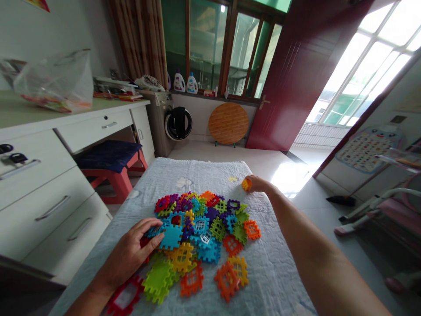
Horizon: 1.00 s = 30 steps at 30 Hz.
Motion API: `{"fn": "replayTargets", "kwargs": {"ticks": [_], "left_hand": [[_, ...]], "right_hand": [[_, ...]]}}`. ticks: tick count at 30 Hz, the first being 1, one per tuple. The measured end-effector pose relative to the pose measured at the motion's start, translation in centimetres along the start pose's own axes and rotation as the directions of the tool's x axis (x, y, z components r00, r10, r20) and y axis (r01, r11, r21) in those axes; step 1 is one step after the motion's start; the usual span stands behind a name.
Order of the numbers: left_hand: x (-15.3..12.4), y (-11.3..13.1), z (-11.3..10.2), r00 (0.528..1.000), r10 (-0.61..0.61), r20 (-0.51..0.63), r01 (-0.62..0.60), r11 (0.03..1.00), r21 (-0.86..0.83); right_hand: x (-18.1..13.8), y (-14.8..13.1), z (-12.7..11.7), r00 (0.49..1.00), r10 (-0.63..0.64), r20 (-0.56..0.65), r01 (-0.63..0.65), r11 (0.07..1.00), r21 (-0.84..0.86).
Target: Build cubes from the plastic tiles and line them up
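A heap of several colourful plastic interlocking tiles (200, 232) lies on a pale blue quilted cloth (197, 175) over a table. My left hand (131, 252) rests at the heap's left edge, its fingers curled round a light blue tile (171, 237). Stretched far across the cloth, my right hand (255, 184) is closed on a small orange-yellow tile (246, 184) near the far right edge. A red tile (125, 296) lies beside my left wrist.
A white desk with drawers (49, 193) stands at the left, with a plastic bag (55, 83) on top and a red stool (112, 169) under it. A washing machine (177, 123) and a round wooden tabletop (228, 123) stand by the far wall. The floor at the right holds a broom (348, 197).
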<state>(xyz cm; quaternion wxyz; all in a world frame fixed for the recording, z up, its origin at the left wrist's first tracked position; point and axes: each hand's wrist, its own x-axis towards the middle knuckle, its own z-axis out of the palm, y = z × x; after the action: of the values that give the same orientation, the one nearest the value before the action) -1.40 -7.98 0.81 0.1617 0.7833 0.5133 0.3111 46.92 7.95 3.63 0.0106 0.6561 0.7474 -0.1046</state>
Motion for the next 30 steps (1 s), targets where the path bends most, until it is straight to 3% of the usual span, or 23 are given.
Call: {"fn": "replayTargets", "kwargs": {"ticks": [12,16,19,21,24,30], "left_hand": [[0.1,0.4,-0.3,1.000,0.000,-0.002,0.000,1.000,-0.003],[0.1,0.9,-0.7,0.998,-0.033,-0.046,0.032,0.999,-0.035],[0.6,1.7,-1.3,0.996,-0.043,-0.083,0.041,0.999,-0.025],[1.7,2.1,-1.5,0.997,-0.037,-0.063,0.037,0.999,-0.003],[4.6,2.2,-1.2,0.999,-0.048,0.020,0.047,0.998,0.032],[10.9,0.9,1.6,0.979,-0.107,0.172,0.098,0.993,0.061]], "right_hand": [[-1.1,-0.7,-0.5,0.996,0.054,-0.075,-0.051,0.998,0.044],[-3.7,-2.0,-1.0,0.965,0.098,-0.245,-0.070,0.991,0.118],[-6.6,-4.0,-0.2,0.921,0.001,-0.390,0.095,0.969,0.228],[-8.3,-5.8,0.9,0.925,-0.108,-0.364,0.212,0.943,0.258],[-9.5,-8.8,2.2,0.934,-0.186,-0.306,0.271,0.925,0.266],[-6.3,-14.5,2.6,0.931,-0.293,-0.218,0.346,0.899,0.270]]}}
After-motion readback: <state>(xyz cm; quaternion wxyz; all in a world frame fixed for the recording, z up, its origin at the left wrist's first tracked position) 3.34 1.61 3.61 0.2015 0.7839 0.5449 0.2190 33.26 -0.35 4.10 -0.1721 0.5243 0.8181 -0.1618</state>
